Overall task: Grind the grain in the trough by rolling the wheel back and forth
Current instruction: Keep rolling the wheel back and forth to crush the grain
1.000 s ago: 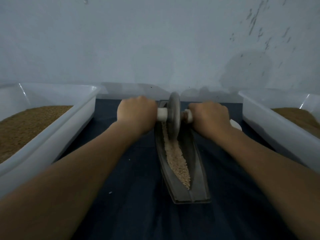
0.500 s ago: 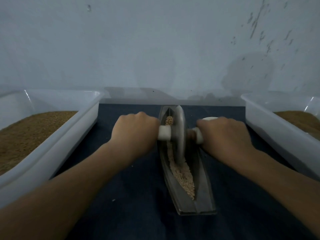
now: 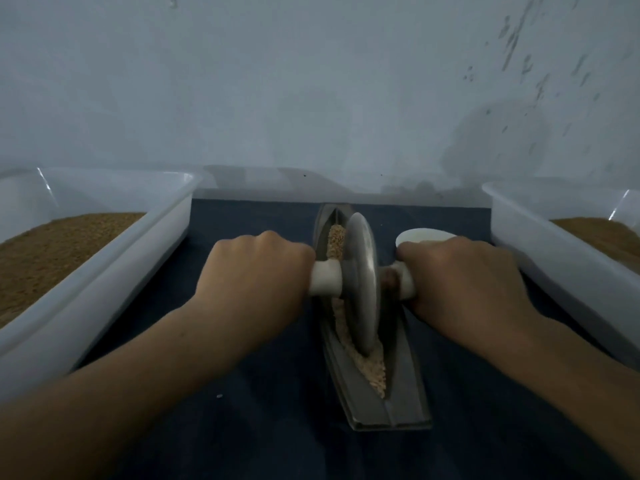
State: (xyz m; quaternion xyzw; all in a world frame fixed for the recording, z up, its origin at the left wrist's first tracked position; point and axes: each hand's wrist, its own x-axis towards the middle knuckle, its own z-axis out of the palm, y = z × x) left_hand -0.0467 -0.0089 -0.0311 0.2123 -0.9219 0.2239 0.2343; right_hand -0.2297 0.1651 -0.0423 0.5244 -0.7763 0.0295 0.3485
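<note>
Head view looks down on a narrow grey trough [image 3: 388, 407] lying on dark blue cloth [image 3: 263, 427], its long axis running near to far, the near end angled a little right and the pointed far end close to the wall [image 3: 311, 81]. The metal wheel [image 3: 362, 285] stands on edge in the groove about midway along, its rim in line with the trough and its white handle [image 3: 325, 278] pointing left and right across it. At the left a white tub [image 3: 104, 258] holds brown grain [image 3: 52, 251]. The trough carries a line of pale grain [image 3: 375, 372] showing both far and near of the wheel. A small white dish [image 3: 422, 235] sits just beyond the right hand [image 3: 464, 278], its contents hidden. A second tub [image 3: 554, 258] at the right also holds brown grain. The left hand [image 3: 256, 271] is curled tight round the handle's left end and the right hand round its right end, so the wheel sits between the two fists, close to each.
</note>
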